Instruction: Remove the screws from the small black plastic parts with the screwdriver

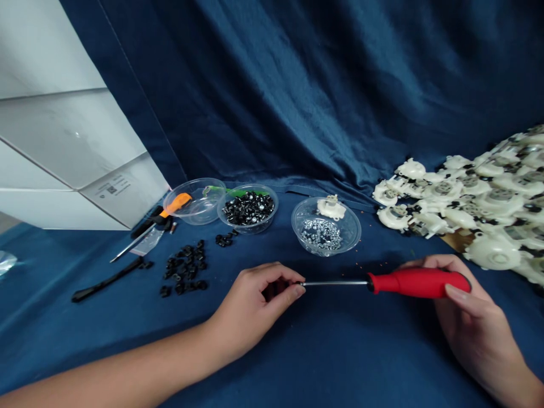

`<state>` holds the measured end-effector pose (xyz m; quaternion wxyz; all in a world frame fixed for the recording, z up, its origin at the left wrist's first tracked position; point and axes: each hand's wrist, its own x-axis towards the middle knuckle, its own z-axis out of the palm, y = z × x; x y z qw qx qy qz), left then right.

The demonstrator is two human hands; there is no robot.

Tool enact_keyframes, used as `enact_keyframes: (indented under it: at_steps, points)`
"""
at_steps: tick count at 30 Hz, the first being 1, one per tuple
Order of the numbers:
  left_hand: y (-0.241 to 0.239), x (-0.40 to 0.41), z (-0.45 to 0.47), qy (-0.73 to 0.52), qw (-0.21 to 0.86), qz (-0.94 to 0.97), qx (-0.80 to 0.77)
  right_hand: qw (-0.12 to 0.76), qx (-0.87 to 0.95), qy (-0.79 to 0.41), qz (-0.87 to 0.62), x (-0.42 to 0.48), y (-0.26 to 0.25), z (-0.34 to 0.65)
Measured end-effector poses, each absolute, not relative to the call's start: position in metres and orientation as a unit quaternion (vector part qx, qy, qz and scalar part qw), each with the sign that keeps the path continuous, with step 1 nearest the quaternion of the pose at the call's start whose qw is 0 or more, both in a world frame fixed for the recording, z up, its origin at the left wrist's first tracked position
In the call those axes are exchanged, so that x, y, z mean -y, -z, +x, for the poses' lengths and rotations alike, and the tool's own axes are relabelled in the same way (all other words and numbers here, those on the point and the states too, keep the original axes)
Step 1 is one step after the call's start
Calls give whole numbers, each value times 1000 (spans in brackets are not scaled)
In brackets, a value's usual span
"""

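My right hand (471,317) grips the red handle of a screwdriver (419,282) that lies level, its thin steel shaft pointing left. My left hand (255,303) is curled, and its thumb and fingers pinch at the shaft's tip; whatever small part sits in that pinch is hidden. Just beyond the shaft stands a clear bowl of small silver screws (325,226) with one white plastic part resting on its far rim.
A clear bowl of black rings (249,208) and a clear bowl with an orange-handled tool (193,201) stand at the left. Loose black rings (185,272) and a black tool (106,280) lie on the blue cloth. White plastic housings (467,198) are heaped at right. White boxes (63,141) at far left.
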<state>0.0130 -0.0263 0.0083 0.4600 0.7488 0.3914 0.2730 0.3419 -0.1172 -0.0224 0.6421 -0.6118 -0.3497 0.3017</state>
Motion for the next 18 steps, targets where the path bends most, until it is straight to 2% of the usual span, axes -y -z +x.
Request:
enact_keyframes:
  at_steps: [3, 8, 14, 16, 18]
  points:
    - [-7, 26, 12, -275, 454, 755, -386, 645, 339, -298, -617, 118, 22, 342]
    - [-7, 26, 13, -280, 444, 758, -388, 514, 464, -288, -661, 121, 26, 355]
    - [-7, 27, 13, -281, 443, 761, -381, 626, 354, -318, -618, 116, 21, 343]
    - [-6, 28, 12, -285, 434, 769, -374, 631, 355, -321, -610, 117, 20, 343]
    - [-5, 28, 11, -291, 424, 778, -361, 594, 396, -305, -630, 119, 21, 346]
